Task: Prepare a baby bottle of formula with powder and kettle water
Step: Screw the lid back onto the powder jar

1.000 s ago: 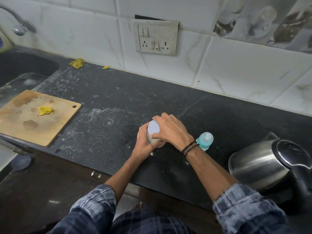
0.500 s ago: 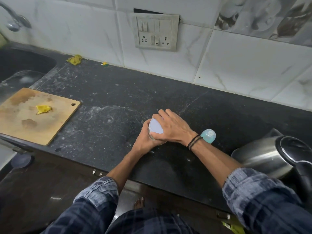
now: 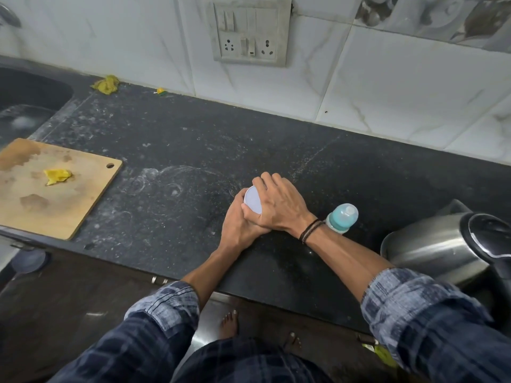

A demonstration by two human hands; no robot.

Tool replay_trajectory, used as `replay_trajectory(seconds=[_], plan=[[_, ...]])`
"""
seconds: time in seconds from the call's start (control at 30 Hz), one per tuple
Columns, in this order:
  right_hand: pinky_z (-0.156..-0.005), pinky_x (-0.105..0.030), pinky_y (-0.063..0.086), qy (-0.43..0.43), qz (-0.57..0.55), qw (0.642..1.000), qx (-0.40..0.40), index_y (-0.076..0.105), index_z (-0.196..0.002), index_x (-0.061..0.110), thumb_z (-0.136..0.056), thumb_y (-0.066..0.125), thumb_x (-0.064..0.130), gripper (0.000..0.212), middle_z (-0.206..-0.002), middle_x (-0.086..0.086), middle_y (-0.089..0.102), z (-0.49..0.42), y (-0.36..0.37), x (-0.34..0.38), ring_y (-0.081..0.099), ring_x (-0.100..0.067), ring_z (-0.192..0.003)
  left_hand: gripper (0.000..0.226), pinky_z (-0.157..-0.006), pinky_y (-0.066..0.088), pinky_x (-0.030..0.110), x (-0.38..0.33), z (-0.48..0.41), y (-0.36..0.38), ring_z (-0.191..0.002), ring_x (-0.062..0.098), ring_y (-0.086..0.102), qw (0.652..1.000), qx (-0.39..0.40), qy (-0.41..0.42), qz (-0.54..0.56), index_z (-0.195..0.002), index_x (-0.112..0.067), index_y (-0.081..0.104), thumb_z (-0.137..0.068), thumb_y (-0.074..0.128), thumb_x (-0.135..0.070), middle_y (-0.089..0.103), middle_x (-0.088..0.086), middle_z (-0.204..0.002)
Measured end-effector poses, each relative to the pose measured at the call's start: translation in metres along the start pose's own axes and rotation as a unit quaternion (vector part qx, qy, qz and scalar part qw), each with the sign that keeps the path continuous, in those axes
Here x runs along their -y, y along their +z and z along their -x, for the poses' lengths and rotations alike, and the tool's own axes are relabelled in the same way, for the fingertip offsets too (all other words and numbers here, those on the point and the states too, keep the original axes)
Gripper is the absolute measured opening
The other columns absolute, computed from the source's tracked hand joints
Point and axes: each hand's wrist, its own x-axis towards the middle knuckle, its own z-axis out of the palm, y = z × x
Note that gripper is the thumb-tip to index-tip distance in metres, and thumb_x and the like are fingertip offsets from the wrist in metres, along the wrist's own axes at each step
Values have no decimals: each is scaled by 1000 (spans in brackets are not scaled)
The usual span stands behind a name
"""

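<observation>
Where both hands meet, holds a small round tub with a white lid (image 3: 253, 200) on the dark speckled bench (image 3: 177, 150): wraps the left hand (image 3: 240, 225) round its body, curls the right hand (image 3: 280, 207) over the lid, likely to twist it off. Has the clear, teal-capped baby bottle (image 3: 343, 218) upright just right of the right wrist, nearest that hand; steel kettle (image 3: 431, 250) farther right.

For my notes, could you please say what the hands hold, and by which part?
Both grip the white-lidded container: left hand round its body, right hand over its top.

Both hands (image 3: 279, 205) around white-lidded container (image 3: 253, 199)
</observation>
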Motion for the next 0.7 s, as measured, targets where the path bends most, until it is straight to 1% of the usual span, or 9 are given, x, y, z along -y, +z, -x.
replay_trajectory(seconds=[0.1, 0.2, 0.27, 0.37, 0.4, 0.47, 0.53, 0.6, 0.7], plan=[[-64, -41, 45, 3, -8, 1000, -7, 60, -102, 8, -90, 45, 65, 60, -90, -10, 56, 1, 2, -1, 47, -26, -74, 93, -86, 55, 40, 0, -2, -1, -106, 10, 62, 1000, 4, 10, -12, -114, -74, 29, -57, 93, -37, 60, -13, -116], [-63, -40, 42, 7, 4, 1000, -6, 60, -107, 9, -93, 42, 69, 65, -94, -10, 56, 3, 0, -2, 46, -26, -76, 91, -88, 56, 39, 4, -4, -2, -109, 9, 61, 1000, 19, 9, -6, -114, -71, 28, -55, 93, -44, 58, -14, -120], [-65, -40, 39, 14, 23, 1000, 4, 59, -118, 10, -93, 37, 77, 75, -100, -10, 57, 7, -3, -2, 47, -26, -80, 94, -91, 56, 39, 5, -5, -3, -113, 7, 60, 999, 32, -4, 3, -116, -72, 26, -57, 94, -45, 56, -13, -127], [-69, -42, 39, 48, 36, 998, 7, 55, -138, 13, -90, 29, 85, 90, -110, -11, 60, 16, -15, -2, 51, -28, -84, 98, -99, 53, 40, 2, -6, -7, -122, 6, 55, 997, 69, -20, 21, -122, -71, 28, -57, 96, -44, 48, -18, -135], [-70, -42, 39, 63, 36, 997, -2, 54, -141, 15, -90, 28, 85, 91, -111, -10, 61, 20, -20, -2, 51, -28, -85, 103, -104, 50, 42, 4, -6, -9, -128, 7, 51, 996, 79, -20, 21, -131, -63, 28, -55, 97, -45, 45, -16, -141], [-71, -42, 39, 95, 31, 995, -19, 53, -144, 16, -90, 26, 84, 91, -112, -8, 61, 28, -33, -5, 52, -28, -86, 124, -116, 38, 44, 9, -5, -16, -142, 8, 36, 996, 89, -24, 18, -150, -43, 19, -53, 95, -49, 31, -9, -156], [-73, -42, 40, 123, 25, 992, -34, 53, -144, 17, -92, 27, 81, 87, -115, -8, 61, 36, -50, -12, 53, -29, -89, 133, -123, 26, 42, 3, -5, -25, -149, 4, 22, 997, 66, -20, 16, -158, -33, 11, -55, 89, -62, 20, -11, -163], [-77, -42, 42, 155, 19, 987, -36, 52, -145, 18, -94, 26, 79, 84, -120, -7, 60, 42, -64, -24, 54, -29, -95, 125, -124, 20, 43, -11, -7, -31, -150, 2, 16, 999, 34, -2, 16, -159, -32, 10, -63, 79, -71, 15, -13, -165], [-83, -43, 46, 197, 9, 979, -58, 51, -144, 20, -96, 22, 78, 80, -127, -7, 58, 53, -102, -41, 56, -28, -106, 102, -125, 11, 49, -63, -10, -33, -153, 5, 4, 999, 5, 35, 1, -158, -37, 11, -78, 63, -71, 7, -20, -164]])
